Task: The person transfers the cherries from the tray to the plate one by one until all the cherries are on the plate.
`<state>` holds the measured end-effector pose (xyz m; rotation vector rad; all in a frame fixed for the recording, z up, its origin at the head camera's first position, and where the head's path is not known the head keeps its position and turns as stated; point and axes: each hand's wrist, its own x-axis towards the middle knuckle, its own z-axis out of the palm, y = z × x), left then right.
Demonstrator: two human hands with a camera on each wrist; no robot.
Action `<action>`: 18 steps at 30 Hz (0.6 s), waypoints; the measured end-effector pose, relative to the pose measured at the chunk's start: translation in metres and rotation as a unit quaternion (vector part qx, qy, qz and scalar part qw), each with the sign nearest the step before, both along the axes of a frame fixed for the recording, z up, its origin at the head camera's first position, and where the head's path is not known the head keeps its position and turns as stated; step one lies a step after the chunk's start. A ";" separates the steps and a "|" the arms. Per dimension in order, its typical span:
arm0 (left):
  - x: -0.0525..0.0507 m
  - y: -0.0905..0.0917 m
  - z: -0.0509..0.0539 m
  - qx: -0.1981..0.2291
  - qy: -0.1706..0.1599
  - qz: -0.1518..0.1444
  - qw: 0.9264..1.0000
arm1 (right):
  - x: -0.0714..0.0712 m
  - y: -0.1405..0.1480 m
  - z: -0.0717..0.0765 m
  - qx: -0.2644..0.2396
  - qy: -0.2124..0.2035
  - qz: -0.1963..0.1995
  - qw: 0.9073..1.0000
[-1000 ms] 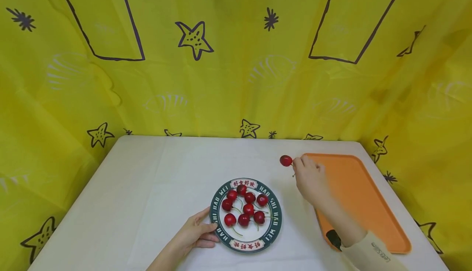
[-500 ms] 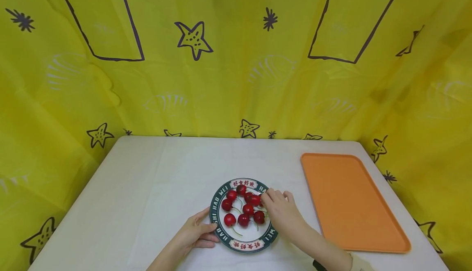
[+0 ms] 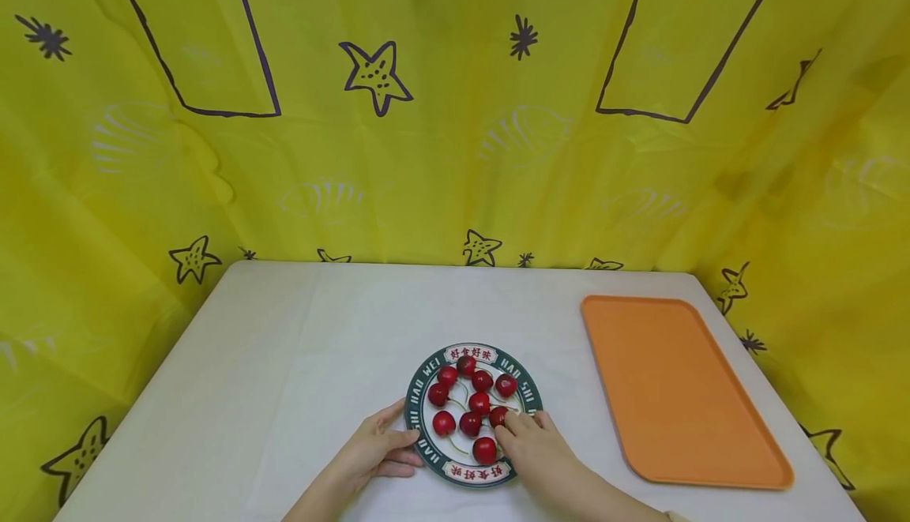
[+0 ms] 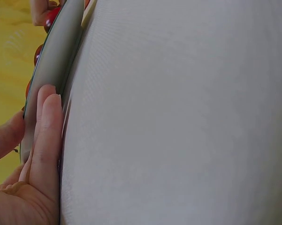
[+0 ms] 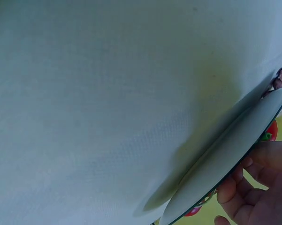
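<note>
A round plate (image 3: pixel 492 456) with a dark green lettered rim carries several red cherries (image 3: pixel 444 424) with green stems. My left hand (image 3: pixel 380 445) grips its left edge, thumb on the rim and fingers beneath, as the left wrist view also shows; there the plate (image 4: pixel 61 51) is tilted in the picture. My right hand (image 3: pixel 536 451) is over the plate's lower right edge. Its bent fingers appear to pinch the stem of the cherry (image 3: pixel 485 451) nearest the front. In the right wrist view, a cherry (image 5: pixel 273 130) shows beside the thumb; the stem itself is mostly hidden.
An orange tray (image 3: pixel 682 396) lies at the right of the table, apart from the plate. The white tablecloth (image 3: pixel 341 332) covers the tabletop. A yellow curtain (image 3: pixel 441 151) with drawn stars hangs behind and on both sides.
My right hand has carried a cherry from beside the tray over the plate's right side, then down to its front. The left hand has stayed on the rim.
</note>
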<state>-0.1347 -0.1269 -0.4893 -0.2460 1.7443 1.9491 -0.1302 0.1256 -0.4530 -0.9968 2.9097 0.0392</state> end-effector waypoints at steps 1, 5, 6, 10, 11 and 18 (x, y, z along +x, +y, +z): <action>0.000 0.000 0.000 0.000 0.000 -0.001 1.000 | 0.000 -0.001 0.000 0.003 0.001 -0.002 1.000; 0.001 0.001 -0.001 -0.002 0.002 -0.002 1.000 | 0.002 -0.004 0.000 0.014 0.004 -0.015 1.000; 0.001 0.002 -0.001 -0.003 0.001 -0.002 1.000 | 0.002 -0.004 0.000 0.016 0.007 -0.017 1.000; 0.001 0.001 0.000 -0.008 -0.002 0.000 1.000 | 0.002 -0.004 0.001 0.014 0.014 -0.022 1.000; 0.001 0.001 0.000 -0.009 -0.003 0.001 1.000 | 0.002 -0.004 0.001 0.010 0.018 -0.022 1.000; 0.001 0.001 0.002 -0.006 -0.001 0.002 1.000 | -0.003 0.000 0.008 -0.025 0.038 -0.030 0.999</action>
